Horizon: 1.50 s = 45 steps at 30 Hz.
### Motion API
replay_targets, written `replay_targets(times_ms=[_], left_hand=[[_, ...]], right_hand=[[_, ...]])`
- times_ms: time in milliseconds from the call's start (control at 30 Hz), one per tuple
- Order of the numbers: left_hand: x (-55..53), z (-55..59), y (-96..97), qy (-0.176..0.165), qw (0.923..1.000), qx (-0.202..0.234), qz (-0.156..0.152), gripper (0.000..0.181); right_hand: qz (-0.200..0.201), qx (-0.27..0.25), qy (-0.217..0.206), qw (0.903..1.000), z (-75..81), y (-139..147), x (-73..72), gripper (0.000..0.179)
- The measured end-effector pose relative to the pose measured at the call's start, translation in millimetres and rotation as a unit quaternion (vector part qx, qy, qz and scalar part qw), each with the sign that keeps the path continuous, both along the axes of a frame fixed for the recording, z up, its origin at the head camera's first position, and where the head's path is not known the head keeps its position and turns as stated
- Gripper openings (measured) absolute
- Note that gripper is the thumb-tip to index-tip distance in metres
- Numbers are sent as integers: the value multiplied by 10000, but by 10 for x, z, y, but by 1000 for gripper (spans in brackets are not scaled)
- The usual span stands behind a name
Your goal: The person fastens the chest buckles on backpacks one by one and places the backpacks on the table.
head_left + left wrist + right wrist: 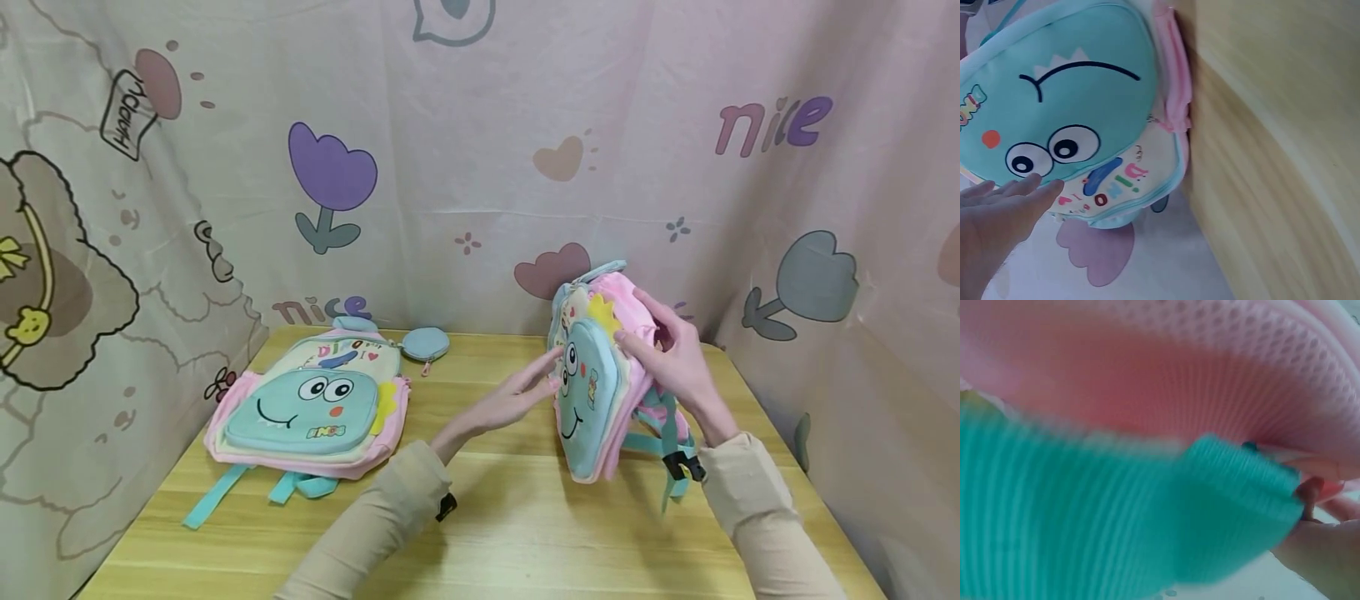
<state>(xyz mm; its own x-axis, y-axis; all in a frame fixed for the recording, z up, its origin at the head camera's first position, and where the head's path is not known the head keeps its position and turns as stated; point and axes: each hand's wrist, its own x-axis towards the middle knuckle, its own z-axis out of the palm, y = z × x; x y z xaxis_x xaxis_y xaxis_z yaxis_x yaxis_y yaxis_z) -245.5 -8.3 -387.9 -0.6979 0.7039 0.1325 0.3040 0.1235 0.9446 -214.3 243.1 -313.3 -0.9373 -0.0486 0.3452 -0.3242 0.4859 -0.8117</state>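
A small pink and teal children's backpack [592, 383] with a cartoon dinosaur face stands tilted on its side at the right of the table. My right hand [678, 354] grips its upper side, thumb toward the front and fingers behind. In the right wrist view, pink mesh and a teal strap [1235, 512] fill most of the picture, and part of the right hand [1329, 550] shows at the edge. My left hand [517, 396] has its fingers extended at the backpack's front panel; the left wrist view shows that hand [1004, 219] beside the printed eyes.
A matching backpack [307, 408] lies face up on the left of the wooden table [495, 533], its teal straps hanging toward the front. A round blue pouch [425, 343] lies beside its top. Behind the table hangs a printed curtain [465, 150].
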Motion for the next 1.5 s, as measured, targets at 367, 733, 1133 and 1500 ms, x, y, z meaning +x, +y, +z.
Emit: replay_targets(times_ms=[367, 733, 1133, 1500], left_hand=[[-1, 134, -8, 121, 9983, 405, 406, 65], [21, 300, 1, 218, 9928, 936, 719, 63], [19, 331, 4, 374, 9869, 1330, 836, 64], [20, 310, -142, 41, 9819, 1664, 906, 66]], right_hand=[[542, 65, 320, 9980, -129, -67, 20, 69], [1065, -376, -93, 9936, -244, -151, 19, 75], [1522, 417, 156, 9874, -406, -186, -10, 68], [1813, 1084, 299, 9770, -605, -194, -53, 64]])
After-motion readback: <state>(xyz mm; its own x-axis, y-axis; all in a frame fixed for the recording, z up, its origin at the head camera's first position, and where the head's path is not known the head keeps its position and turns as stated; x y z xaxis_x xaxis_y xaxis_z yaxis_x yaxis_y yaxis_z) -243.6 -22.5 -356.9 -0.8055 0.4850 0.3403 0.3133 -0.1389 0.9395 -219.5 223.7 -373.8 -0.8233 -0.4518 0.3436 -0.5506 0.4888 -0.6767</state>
